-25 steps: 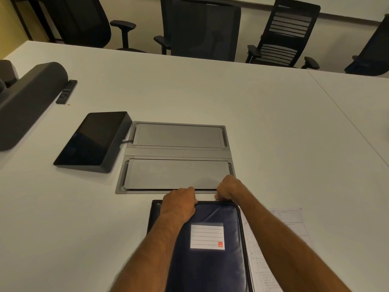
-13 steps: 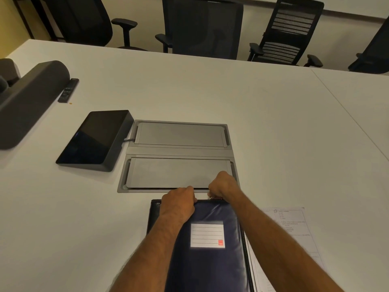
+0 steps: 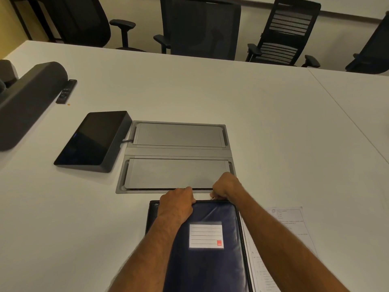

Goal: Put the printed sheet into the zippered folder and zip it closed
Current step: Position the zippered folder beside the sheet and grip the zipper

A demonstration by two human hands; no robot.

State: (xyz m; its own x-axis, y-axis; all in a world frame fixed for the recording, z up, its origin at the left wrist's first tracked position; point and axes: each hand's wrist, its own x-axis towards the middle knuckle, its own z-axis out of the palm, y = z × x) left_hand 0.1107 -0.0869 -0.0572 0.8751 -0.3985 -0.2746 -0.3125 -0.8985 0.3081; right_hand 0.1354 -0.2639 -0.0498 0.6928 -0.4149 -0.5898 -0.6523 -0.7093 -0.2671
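Observation:
A dark blue zippered folder (image 3: 210, 260) with a white label lies flat on the white table, near its front edge. My left hand (image 3: 176, 200) presses on the folder's far edge, fingers curled over it. My right hand (image 3: 224, 187) is closed at the far edge, right of centre, pinching what looks like a small metal zipper pull. The printed sheet (image 3: 292, 220) lies on the table to the right of the folder, partly hidden under my right forearm.
A grey flip-lid cable box (image 3: 179, 152) is set into the table just beyond the folder. A black touch panel (image 3: 92, 140) sits to its left, with a dark bar-shaped device (image 3: 27, 102) and a remote (image 3: 66, 91) farther left. Office chairs (image 3: 202, 26) line the far side.
My right hand slid left along the folder's far edge from the right corner, toward my left hand, then held there. My left hand stayed on the edge.

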